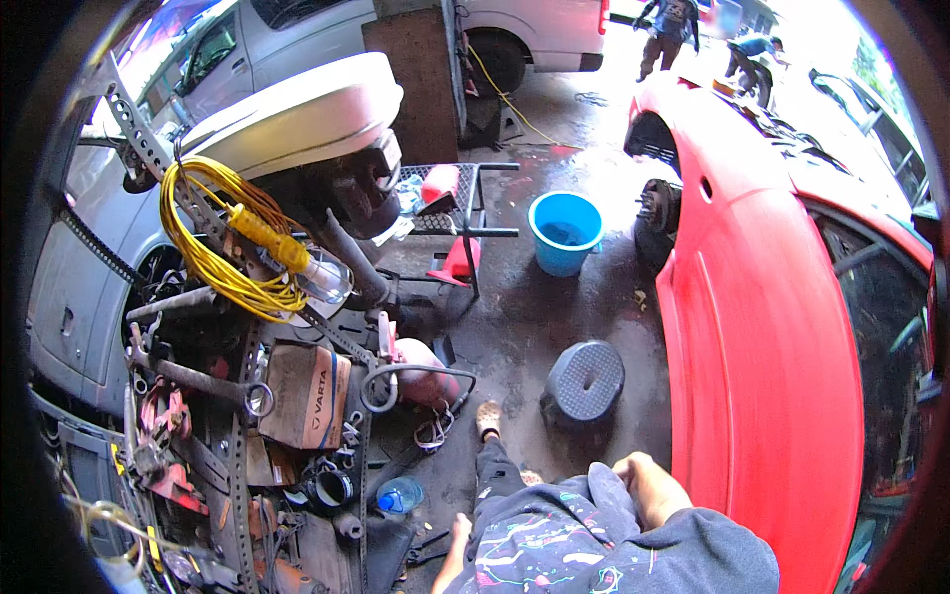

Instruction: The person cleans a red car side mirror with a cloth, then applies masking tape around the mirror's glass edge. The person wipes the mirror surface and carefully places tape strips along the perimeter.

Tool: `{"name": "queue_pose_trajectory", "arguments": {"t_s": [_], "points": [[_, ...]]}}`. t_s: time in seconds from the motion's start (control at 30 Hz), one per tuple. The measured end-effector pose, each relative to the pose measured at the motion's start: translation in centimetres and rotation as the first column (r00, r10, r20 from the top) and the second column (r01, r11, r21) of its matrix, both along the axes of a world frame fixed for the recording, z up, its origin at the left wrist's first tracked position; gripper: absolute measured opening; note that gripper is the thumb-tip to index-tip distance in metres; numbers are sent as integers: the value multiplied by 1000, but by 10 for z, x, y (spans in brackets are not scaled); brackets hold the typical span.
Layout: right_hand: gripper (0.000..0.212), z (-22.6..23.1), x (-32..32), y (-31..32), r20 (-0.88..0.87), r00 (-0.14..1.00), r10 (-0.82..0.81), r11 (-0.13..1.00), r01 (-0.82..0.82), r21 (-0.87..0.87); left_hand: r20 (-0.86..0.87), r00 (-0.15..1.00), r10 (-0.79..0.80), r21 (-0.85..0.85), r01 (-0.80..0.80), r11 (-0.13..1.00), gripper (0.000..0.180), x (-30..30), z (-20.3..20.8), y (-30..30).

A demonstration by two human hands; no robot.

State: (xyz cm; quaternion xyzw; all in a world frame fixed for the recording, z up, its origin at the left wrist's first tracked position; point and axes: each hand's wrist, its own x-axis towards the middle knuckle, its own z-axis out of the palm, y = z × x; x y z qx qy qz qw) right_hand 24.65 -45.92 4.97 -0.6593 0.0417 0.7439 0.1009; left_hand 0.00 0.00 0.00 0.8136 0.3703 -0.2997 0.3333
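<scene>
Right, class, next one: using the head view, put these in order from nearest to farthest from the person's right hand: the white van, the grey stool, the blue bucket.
From the right hand:
1. Grey stool: on the floor, just ahead.
2. Blue bucket: farther ahead, beyond the stool.
3. White van: at the back, top of the picture.

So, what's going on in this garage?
A person in a dark, colourfully patterned shirt is between a red car body and a cluttered, perforated metal rack. Their left hand is low at their side, with nothing visible in it; their right hand is near the shirt's front, but whether it holds anything is unclear. Ahead stand a dark grey plastic stool and a round blue plastic bucket. Two other people are farther off.
</scene>
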Motion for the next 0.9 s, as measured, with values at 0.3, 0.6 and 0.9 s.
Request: {"name": "queue_pose_trajectory", "arguments": {"t_s": [0.3, 0.6, 0.9], "points": [[35, 99, 254, 192, 315, 290, -904, 417, 427, 802, -124, 945, 304, -434, -327, 840, 39, 231, 86, 64], [30, 48, 334, 191, 331, 693, -640, 731, 417, 541, 192, 965, -176, -58, 190, 980, 61, 415, 101, 49], [26, -87, 400, -19, 346, 649, -678, 716, 689, 111, 681, 685, 260, 22, -374, 927, 28, 683, 141, 57]]}}
